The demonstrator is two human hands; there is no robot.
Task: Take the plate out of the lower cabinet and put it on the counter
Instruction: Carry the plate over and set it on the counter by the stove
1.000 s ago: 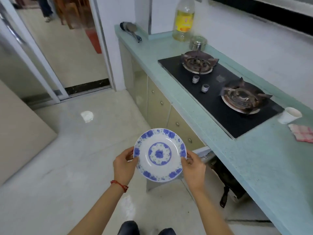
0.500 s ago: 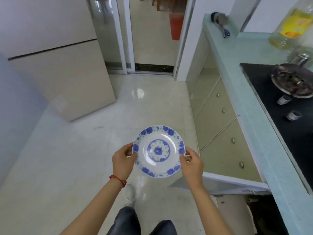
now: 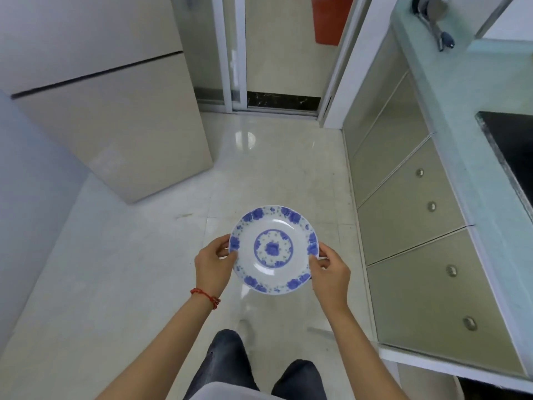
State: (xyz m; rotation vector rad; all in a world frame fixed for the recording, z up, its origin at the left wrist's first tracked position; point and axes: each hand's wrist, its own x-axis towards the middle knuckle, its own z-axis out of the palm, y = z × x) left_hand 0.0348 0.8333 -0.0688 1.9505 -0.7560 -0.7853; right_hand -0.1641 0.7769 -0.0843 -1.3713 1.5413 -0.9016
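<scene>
A white plate (image 3: 274, 269) with a blue flower pattern is held level over the floor in front of me. My left hand (image 3: 212, 265) grips its left rim and my right hand (image 3: 331, 271) grips its right rim. A red string circles my left wrist. The pale green counter (image 3: 473, 157) runs along the right side, well to the right of the plate. The lower cabinet's open door (image 3: 450, 368) shows edge-on at the bottom right.
Beige cabinet fronts (image 3: 409, 215) with metal knobs line the space under the counter. A black hob (image 3: 516, 151) sits at the right edge. A ladle (image 3: 432, 21) lies at the counter's far end. A beige fridge (image 3: 115, 111) stands left; a doorway (image 3: 282, 53) lies ahead.
My view has swung left, away from the hob and toward the doorway and fridge. The plate stays gripped by both hands in front of me.
</scene>
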